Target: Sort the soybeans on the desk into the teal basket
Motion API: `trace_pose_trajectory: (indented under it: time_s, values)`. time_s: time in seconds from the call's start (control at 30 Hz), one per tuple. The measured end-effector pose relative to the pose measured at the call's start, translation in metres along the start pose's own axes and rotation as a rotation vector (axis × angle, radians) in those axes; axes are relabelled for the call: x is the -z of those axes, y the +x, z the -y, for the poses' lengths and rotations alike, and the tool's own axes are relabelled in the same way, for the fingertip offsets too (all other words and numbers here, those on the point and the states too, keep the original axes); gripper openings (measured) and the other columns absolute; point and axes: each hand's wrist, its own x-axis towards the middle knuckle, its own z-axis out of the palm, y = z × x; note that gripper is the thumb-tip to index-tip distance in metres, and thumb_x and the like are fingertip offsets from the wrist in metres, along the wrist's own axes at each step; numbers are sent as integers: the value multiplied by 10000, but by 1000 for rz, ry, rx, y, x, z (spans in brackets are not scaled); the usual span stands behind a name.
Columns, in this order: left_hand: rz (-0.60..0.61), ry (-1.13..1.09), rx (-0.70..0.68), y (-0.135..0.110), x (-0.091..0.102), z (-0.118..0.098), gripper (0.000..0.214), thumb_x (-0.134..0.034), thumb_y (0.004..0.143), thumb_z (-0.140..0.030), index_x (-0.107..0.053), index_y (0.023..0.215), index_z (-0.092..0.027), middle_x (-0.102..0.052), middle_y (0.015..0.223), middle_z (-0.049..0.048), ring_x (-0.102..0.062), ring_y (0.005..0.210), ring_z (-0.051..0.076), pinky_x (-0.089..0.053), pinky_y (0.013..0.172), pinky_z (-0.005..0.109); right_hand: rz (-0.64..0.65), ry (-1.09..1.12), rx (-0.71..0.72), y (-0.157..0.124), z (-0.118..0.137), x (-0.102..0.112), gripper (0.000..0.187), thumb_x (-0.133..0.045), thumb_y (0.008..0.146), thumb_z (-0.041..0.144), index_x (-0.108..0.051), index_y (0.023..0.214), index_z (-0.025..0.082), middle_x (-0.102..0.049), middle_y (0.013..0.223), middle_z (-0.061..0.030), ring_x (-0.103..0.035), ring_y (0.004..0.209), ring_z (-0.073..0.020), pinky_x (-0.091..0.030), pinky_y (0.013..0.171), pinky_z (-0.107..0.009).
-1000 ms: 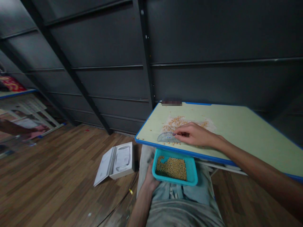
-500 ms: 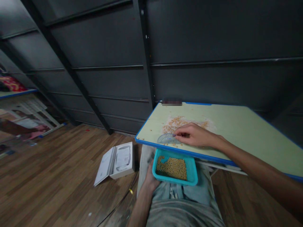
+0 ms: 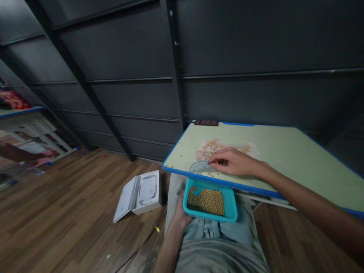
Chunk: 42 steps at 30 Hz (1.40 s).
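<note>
A clear half-round protractor (image 3: pixel 200 166) lies flat near the table's front edge, its right end pinched between the thumb and fingers of my right hand (image 3: pixel 231 162). Soybeans (image 3: pixel 209 148) are scattered with whitish flakes just behind it, and a few beans (image 3: pixel 209 174) sit along the edge in front. Below that edge, over my lap, is a turquoise tray (image 3: pixel 229 201) with many soybeans (image 3: pixel 209 202) in it. My left hand (image 3: pixel 181 212) grips the tray's left side, its fingers partly hidden underneath.
The pale green table (image 3: pixel 281 163) has a blue rim. A dark flat object (image 3: pixel 206 123) lies at its back left corner. On the wooden floor stand an open white box (image 3: pixel 146 191) and a cable (image 3: pixel 139 246). Another person's arm (image 3: pixel 21 153) reaches in at far left.
Hardly anything differs. Both my hands, the protractor and the tray keep their places, while the other person's arm at far left has shifted slightly.
</note>
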Motion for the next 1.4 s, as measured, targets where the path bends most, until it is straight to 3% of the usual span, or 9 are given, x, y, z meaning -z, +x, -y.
trace_pose_trajectory:
  time_s: [0.27,0.77,1.07,1.4]
  values:
    - [-5,0,0,1,2,0,358,-798,742,-452,-785,968,-175,-845,1029,120,-694,1228,366,-514,1121,477,4,0,-12,0,2,1,189,-607,989,233,-784,1044,199,-781,946,-61,-653,775,-173,-435,749,-309]
    - [-6,5,-12,5,9,3,381,-804,720,-431,-773,984,-158,-834,1034,160,-650,1304,380,-468,1178,478,16,38,-21,0,1,0,170,-614,975,235,-774,998,183,-745,856,-45,-623,714,-157,-434,710,-296]
    - [-3,9,0,2,2,1,390,-809,725,-463,-766,996,-185,-831,1084,150,-639,1309,408,-474,1167,535,42,77,-41,0,5,3,161,-606,962,217,-763,964,182,-727,829,-34,-613,711,-154,-429,704,-290]
    - [17,14,-8,3,3,2,360,-806,730,-420,-759,994,-180,-836,1055,135,-676,1255,381,-495,1140,507,35,79,-30,0,5,3,155,-616,959,221,-766,959,178,-732,829,-38,-618,717,-155,-425,712,-286]
